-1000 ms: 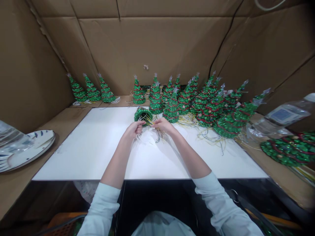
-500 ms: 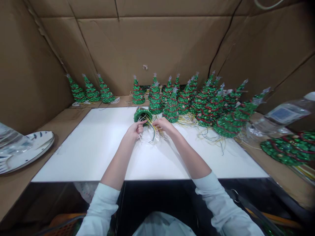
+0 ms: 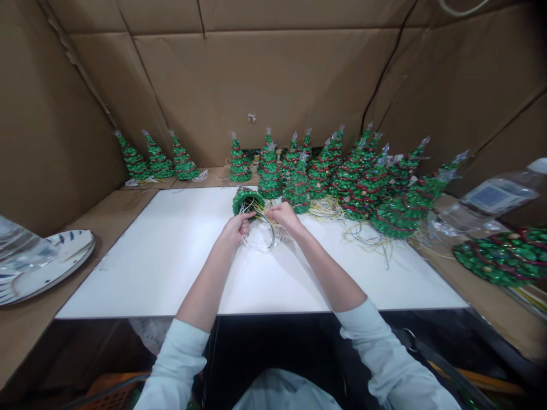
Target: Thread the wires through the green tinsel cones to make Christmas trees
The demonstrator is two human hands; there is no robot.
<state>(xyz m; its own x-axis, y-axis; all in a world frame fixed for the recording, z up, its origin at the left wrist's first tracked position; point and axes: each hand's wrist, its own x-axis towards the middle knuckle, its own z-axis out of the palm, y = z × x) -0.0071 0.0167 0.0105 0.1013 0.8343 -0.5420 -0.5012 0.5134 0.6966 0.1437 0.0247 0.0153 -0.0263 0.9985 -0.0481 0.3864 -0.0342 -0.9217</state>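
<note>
Head view sets the tree [image 3: 245,193] at the centre of the frame, lying on its side on the white worktop [image 3: 273,285], its hollow base turned toward the bottom of the frame. Thin wires [image 3: 272,230], white, yellow and dark, spill from the opening onto the worktop.

The tree looks like a light, fairly stiff shell. Its bumpy, glittery surface probably gives decent grip, though a round body on a smooth surface could roll. The rim of the base seems the safest hold; the clear stars on the other trees [image 3: 298,191], standing just behind it and toward the right of the frame, suggest a fragile tip, hidden here. The wires look limp and springy, likely to tangle, and are best taken singly, close to the opening, without a hard tug.

The left hand [image 3: 236,226], just below the opening, is nearly closed: its fingers curl in and the tips pinch some wires. The right hand [image 3: 284,216], to the right of the opening, is narrowed to a fingertip pinch on other strands. How many each holds is too small to tell. Neither appears to grip the rim.
</note>
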